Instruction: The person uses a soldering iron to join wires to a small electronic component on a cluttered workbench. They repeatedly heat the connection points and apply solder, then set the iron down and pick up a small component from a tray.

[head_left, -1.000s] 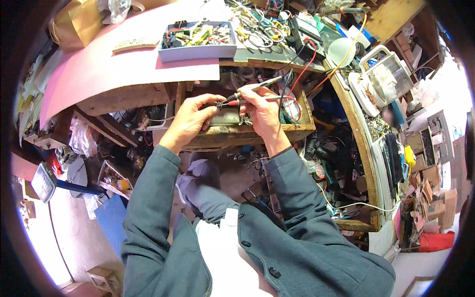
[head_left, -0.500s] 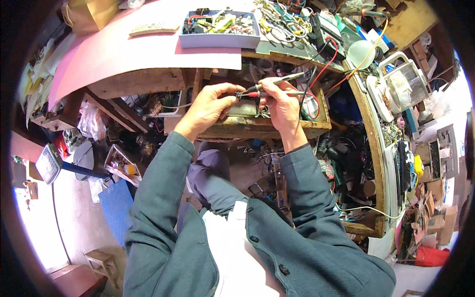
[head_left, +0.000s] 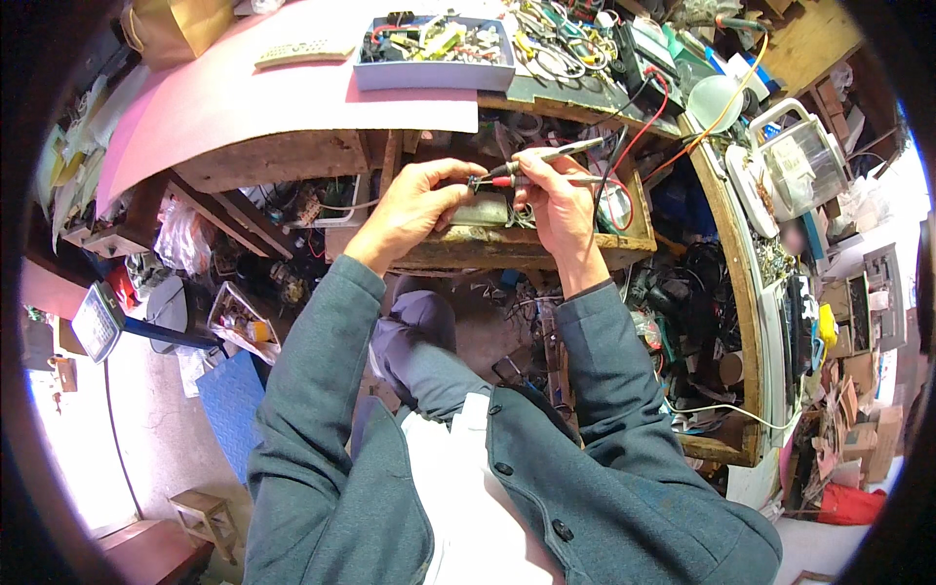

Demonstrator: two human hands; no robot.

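Red and black probes [head_left: 504,181], gripped by the right hand [head_left: 554,195] at three o'clock, stay at the small part [head_left: 473,183] the left hand [head_left: 421,205] pinches at nine, suggesting steady contact.

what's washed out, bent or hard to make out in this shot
Head view: the pale floor at left blows out to white toward the rim; the pink sheet is washed out in places, its front edge bowed by the fisheye; the small dark part at the left hand's fingertips is too small to make out.

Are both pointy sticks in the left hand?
No, the right hand holds both, the red-ended probe and the black-ended probe.
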